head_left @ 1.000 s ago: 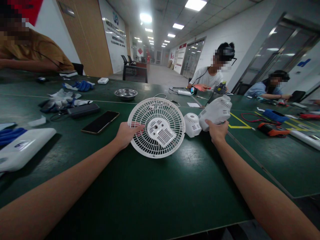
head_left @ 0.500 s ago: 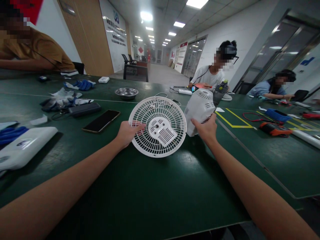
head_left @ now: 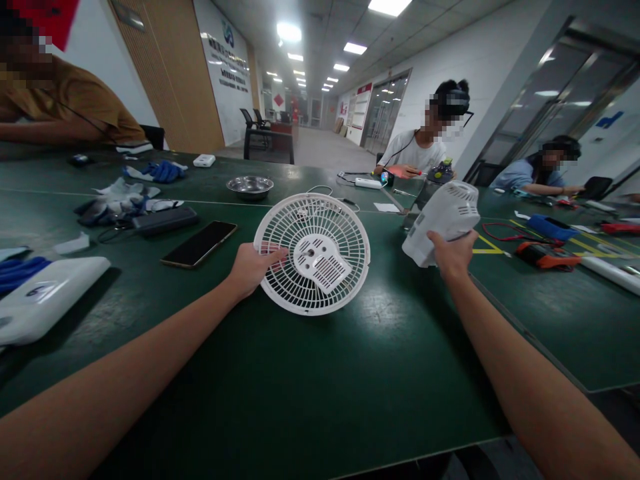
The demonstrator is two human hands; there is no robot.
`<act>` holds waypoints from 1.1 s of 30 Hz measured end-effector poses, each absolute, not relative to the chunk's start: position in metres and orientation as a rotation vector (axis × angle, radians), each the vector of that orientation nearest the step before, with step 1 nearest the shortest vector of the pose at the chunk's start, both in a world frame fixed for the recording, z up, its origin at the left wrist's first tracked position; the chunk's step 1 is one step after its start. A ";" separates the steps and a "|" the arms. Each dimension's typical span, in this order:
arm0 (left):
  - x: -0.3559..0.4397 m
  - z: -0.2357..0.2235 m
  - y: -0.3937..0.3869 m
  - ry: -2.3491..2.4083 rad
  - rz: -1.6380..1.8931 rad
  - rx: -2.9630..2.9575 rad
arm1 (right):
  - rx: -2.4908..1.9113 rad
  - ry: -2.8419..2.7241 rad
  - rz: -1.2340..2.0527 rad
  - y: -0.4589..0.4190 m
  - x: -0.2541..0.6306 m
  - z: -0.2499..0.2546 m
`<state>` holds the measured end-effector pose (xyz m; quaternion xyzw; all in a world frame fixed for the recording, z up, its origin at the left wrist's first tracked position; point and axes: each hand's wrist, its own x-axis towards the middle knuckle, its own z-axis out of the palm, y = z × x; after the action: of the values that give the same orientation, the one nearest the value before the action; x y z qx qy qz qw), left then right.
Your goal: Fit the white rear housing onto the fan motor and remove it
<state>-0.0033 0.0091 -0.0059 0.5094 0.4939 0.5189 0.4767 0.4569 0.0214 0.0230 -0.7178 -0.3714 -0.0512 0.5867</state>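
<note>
My left hand [head_left: 253, 270] is closed on the left rim of a round white fan grille [head_left: 323, 263], its thumb lying across the slats. The grille is tilted up, facing me, with a slotted plate at its centre. Off to the right, my right hand [head_left: 453, 253] grips a white plastic fan housing [head_left: 443, 220] with vent slots at its upper end. The housing is held tilted over the table, apart from the grille. It partly hides a dark bottle [head_left: 420, 200] behind it.
On the green table [head_left: 300, 387] a black phone [head_left: 200, 244], gloves [head_left: 117, 203] and a white device [head_left: 55, 297] lie left. Behind the grille stands a metal bowl [head_left: 250, 187]. An orange multimeter [head_left: 547, 257] lies right. Several people sit around the table.
My right hand has carried the white housing to the right, away from the grille. My left hand still holds the grille in nearly the same place.
</note>
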 end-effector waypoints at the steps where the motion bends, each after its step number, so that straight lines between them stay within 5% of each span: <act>1: -0.003 -0.006 0.009 1.206 1.266 1.245 | -1.661 -0.870 -0.123 0.022 0.457 0.023; 18: -0.005 -0.007 0.009 1.196 1.252 1.250 | -1.347 -1.136 0.096 0.027 0.456 0.020; 33: -0.003 -0.005 0.007 1.193 1.271 1.263 | -1.363 -1.198 -0.189 0.021 0.451 0.030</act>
<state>-0.0026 0.0067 -0.0050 0.5163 0.4878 0.5198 0.4747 0.4513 0.0209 0.0296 -0.5907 -0.5194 -0.0819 0.6121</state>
